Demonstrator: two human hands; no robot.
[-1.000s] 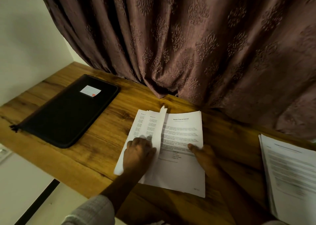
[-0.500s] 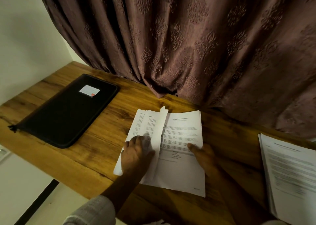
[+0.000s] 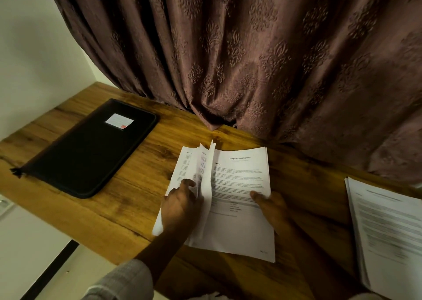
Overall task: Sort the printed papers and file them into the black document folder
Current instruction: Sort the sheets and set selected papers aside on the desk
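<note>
A stack of printed papers (image 3: 242, 176) lies mid-table, its top sheet headed "Sample Financial Statement". My left hand (image 3: 180, 206) rests on the stack's left side, fingers lifting and fanning the left edges of several sheets upward. My right hand (image 3: 271, 208) presses flat on the right side of the top sheet, thumb on the text. The black document folder (image 3: 91, 149) lies zipped shut at the left of the table, with a white label near its far end. A second pile of printed papers (image 3: 388, 231) sits at the right edge.
The wooden table (image 3: 127, 199) runs across the view, its front edge near me. A brown patterned curtain (image 3: 251, 60) hangs down to the table's back edge. A pale wall (image 3: 34, 60) stands at the left.
My left hand's fingers have slid up and under the sheets' left edges, raising and fanning them more. My right hand has stayed in place.
</note>
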